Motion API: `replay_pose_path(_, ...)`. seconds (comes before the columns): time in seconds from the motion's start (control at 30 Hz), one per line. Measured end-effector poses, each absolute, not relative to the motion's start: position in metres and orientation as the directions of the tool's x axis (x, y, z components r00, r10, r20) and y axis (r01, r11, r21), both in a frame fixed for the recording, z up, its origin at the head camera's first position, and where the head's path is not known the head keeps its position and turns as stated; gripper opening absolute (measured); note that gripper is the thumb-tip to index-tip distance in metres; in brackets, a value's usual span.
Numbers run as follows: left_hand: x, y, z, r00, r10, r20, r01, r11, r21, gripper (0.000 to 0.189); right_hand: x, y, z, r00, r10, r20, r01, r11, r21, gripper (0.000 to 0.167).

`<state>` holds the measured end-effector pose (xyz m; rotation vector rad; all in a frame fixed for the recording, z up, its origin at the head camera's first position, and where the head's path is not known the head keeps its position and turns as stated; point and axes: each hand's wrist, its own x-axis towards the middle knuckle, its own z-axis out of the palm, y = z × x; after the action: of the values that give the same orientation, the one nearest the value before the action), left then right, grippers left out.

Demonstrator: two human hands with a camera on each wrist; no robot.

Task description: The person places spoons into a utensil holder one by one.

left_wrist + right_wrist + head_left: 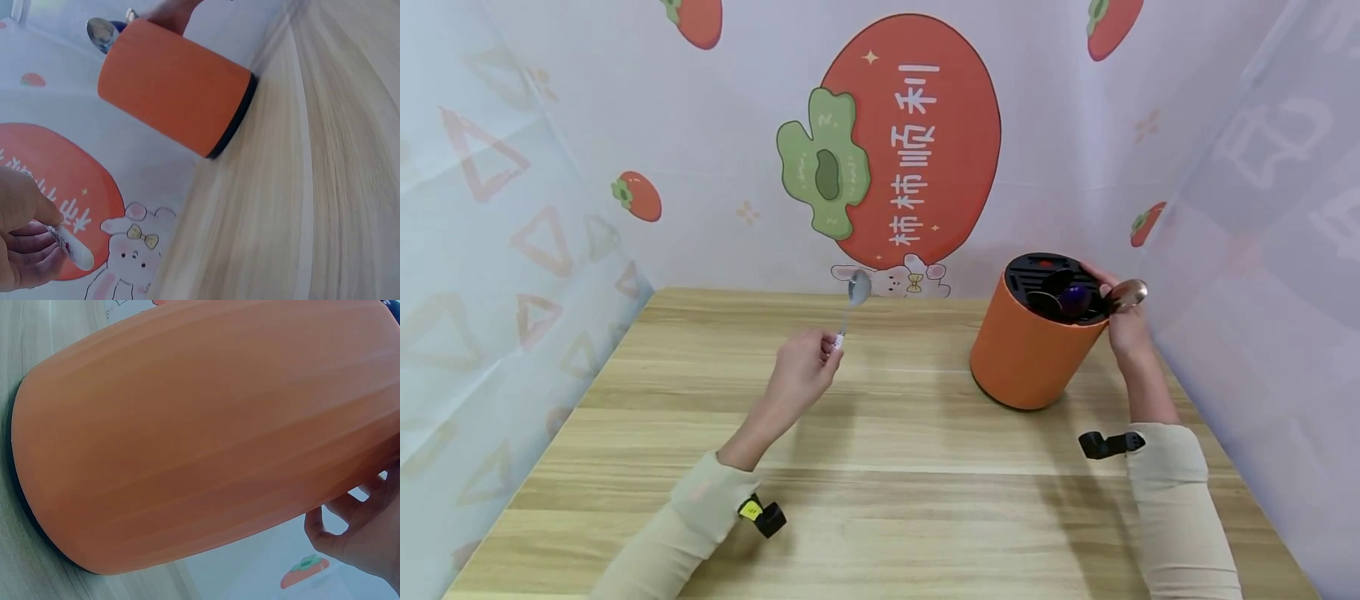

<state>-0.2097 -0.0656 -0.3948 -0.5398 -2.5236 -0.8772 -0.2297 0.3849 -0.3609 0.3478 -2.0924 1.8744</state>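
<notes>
In the head view my left hand [805, 367] pinches a small spoon [859, 288] by its white patterned handle, the silver bowl pointing up and away. The handle's end [80, 255] pokes out below the fingers in the left wrist view. On the right, an orange cylindrical utensil holder [1026, 354] with a black slotted top stands on the table. My right hand [1127, 329] grips its right side near the rim. Out of the top rise a copper-coloured spoon [1127, 296], a purple-blue spoon [1075, 298] and other dark pieces, partly hidden.
The wood-grain table [880, 517] meets a printed cloth backdrop [730, 125] with persimmon pictures behind. Cloth walls [482, 233] also close off both sides. Each sleeve carries a small black camera [767, 518].
</notes>
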Motion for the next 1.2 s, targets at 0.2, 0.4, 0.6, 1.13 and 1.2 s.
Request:
replay_pose_path(0.2,-0.210,-0.042,-0.389,-0.830,0.241,0.502,0.507,0.701,0.501,0.011,-0.230,0.386,-0.361,-0.921,0.031,0.388,-0.383,0.104,-0.918,0.051)
replay_pose_path(0.4,-0.211,-0.019,-0.382,-0.809,0.266,0.525,0.555,0.640,0.531,0.010,-0.229,0.386,-0.362,-0.920,0.042,0.389,-0.385,0.080,-0.920,0.052)
replay_pose_path(0.6,-0.214,0.001,-0.371,-0.812,0.284,0.509,0.567,0.591,0.574,0.014,-0.229,0.387,-0.361,-0.927,0.029,0.375,-0.369,0.124,-0.921,0.051)
replay_pose_path(1.13,-0.232,0.050,-0.323,-0.728,0.379,0.571,0.685,0.429,0.589,0.022,-0.230,0.386,-0.361,-0.922,0.031,0.385,-0.382,0.083,-0.920,0.053)
replay_pose_path(1.2,-0.234,0.059,-0.318,-0.717,0.391,0.577,0.697,0.408,0.589,0.020,-0.230,0.384,-0.361,-0.920,0.032,0.391,-0.388,0.067,-0.919,0.052)
